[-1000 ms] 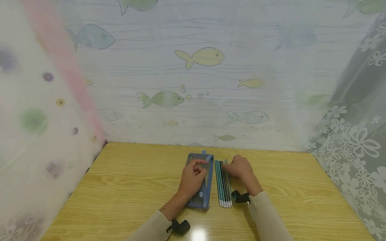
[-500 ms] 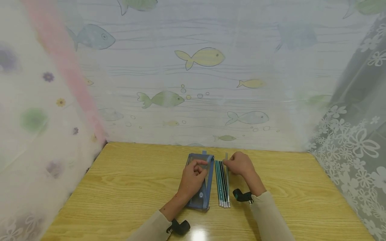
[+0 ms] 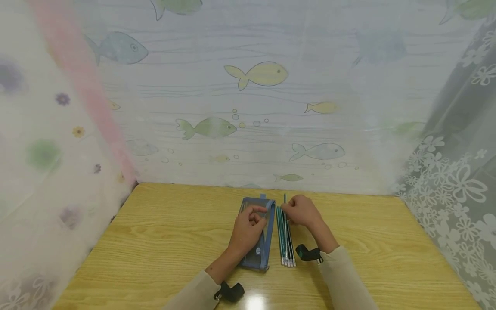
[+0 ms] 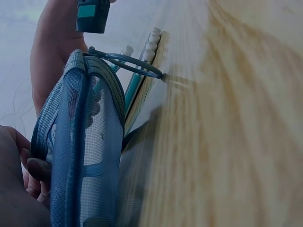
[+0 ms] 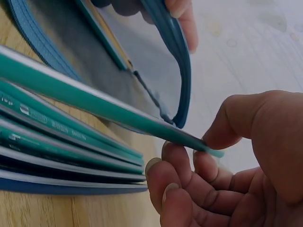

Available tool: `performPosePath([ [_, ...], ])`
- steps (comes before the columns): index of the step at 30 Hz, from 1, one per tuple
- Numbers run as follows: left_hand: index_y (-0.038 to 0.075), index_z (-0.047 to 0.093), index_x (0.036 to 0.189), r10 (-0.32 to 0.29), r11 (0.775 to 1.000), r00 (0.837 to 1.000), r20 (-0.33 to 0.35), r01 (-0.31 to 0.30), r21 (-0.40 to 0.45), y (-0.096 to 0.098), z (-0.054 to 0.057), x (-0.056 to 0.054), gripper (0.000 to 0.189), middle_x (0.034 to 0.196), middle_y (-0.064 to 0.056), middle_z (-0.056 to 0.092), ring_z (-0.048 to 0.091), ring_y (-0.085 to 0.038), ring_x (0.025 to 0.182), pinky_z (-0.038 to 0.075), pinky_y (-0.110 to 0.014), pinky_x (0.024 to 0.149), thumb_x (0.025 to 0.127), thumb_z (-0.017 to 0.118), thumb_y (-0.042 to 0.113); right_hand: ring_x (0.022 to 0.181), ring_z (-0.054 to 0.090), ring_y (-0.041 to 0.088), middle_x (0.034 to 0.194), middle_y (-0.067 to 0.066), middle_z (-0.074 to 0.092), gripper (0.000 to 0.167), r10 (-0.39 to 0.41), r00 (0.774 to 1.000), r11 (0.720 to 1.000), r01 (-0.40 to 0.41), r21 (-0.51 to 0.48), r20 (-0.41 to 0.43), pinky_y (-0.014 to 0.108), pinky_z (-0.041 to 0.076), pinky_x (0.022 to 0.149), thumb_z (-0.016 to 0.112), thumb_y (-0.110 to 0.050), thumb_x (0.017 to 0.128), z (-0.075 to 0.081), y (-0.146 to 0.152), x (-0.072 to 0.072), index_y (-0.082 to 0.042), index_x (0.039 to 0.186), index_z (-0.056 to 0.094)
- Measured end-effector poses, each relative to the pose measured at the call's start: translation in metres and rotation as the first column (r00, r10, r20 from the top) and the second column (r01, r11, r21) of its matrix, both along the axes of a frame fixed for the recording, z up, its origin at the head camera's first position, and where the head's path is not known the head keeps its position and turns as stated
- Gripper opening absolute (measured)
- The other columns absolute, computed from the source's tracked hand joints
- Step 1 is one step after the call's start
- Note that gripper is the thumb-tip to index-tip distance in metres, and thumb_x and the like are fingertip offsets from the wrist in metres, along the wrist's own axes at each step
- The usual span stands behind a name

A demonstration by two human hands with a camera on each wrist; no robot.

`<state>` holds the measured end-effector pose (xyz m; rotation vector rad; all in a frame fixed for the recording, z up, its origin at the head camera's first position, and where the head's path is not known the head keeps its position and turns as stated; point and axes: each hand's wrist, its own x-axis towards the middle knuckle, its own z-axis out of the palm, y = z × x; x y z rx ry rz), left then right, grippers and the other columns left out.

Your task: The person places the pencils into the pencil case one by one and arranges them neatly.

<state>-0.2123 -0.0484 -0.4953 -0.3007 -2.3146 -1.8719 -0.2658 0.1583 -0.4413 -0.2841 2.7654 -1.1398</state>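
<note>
A blue mesh zip pencil case [image 3: 253, 261] lies on the table with its zip side facing right. My left hand [image 3: 248, 230] is over it, fingers and thumb gripping the zip edge; the right wrist view shows the mouth [image 5: 179, 61] gaping and a pencil [image 5: 106, 35] inside. My right hand [image 3: 306, 213] pinches one green pencil [image 5: 109, 106] near its far end, thumb on top and fingers beneath. That pencil is raised over a row of several green and dark pencils [image 5: 71, 137] beside the case. Their white-tipped ends [image 4: 151, 45] point toward me.
The wood-grain table [image 3: 166, 241] reaches back to a curtain [image 3: 201, 99] printed with fish. A flowered sheet [image 3: 50, 181] hangs at the left and a lacy curtain [image 3: 457, 185] at the right. A dark wrist camera [image 3: 232, 292] sits below each hand.
My right hand has drawn one pencil out of the row, lifted it and moved it left toward the case. The left hand and the case have stayed in place.
</note>
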Motion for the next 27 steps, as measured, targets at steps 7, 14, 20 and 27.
performPosePath([
  [7,0.009,0.071,0.125,-0.011,1.000,1.000,0.015,0.011,0.003,0.0004,-0.0007,0.0005,0.026,0.070,0.001,0.059,0.042,-0.007,0.050,0.039,-0.024,0.051,0.101,0.061,0.008,0.051,0.057,0.020,0.059,0.010,0.066,0.040,0.034,0.999,0.999,-0.033,-0.043,0.024,0.030,0.039,0.051,0.053,-0.016,0.098,-0.0007,-0.0039,0.0000,-0.013,0.058,0.054],
  [14,0.010,0.072,0.123,-0.006,1.000,1.000,0.011,0.006,-0.003,0.0006,-0.0013,0.0004,0.025,0.070,0.002,0.059,0.042,-0.006,0.050,0.038,-0.023,0.051,0.101,0.063,0.008,0.060,0.069,0.024,0.064,0.008,0.071,0.034,0.042,0.999,0.998,-0.040,-0.056,0.033,0.034,0.052,0.059,0.059,-0.018,0.101,-0.0011,-0.0047,0.0017,-0.002,0.073,0.071],
  [20,0.011,0.072,0.122,-0.017,1.000,1.000,0.017,0.017,-0.001,0.0007,-0.0026,0.0001,0.024,0.070,0.001,0.059,0.042,-0.006,0.050,0.039,-0.024,0.051,0.101,0.063,0.007,0.063,0.073,0.026,0.068,0.007,0.073,0.027,0.038,0.998,0.994,-0.031,-0.103,0.059,0.035,0.057,0.066,0.062,-0.016,0.100,-0.0023,-0.0048,0.0025,0.000,0.083,0.076],
  [27,0.011,0.072,0.122,-0.018,1.000,1.000,0.008,0.018,-0.002,0.0008,-0.0027,-0.0005,0.024,0.069,0.002,0.058,0.041,-0.006,0.050,0.037,-0.023,0.051,0.100,0.063,0.007,0.063,0.073,0.026,0.072,0.008,0.073,0.023,0.028,0.997,0.993,-0.019,-0.119,0.074,0.036,0.058,0.066,0.062,-0.015,0.099,-0.0030,-0.0066,0.0014,0.002,0.090,0.075],
])
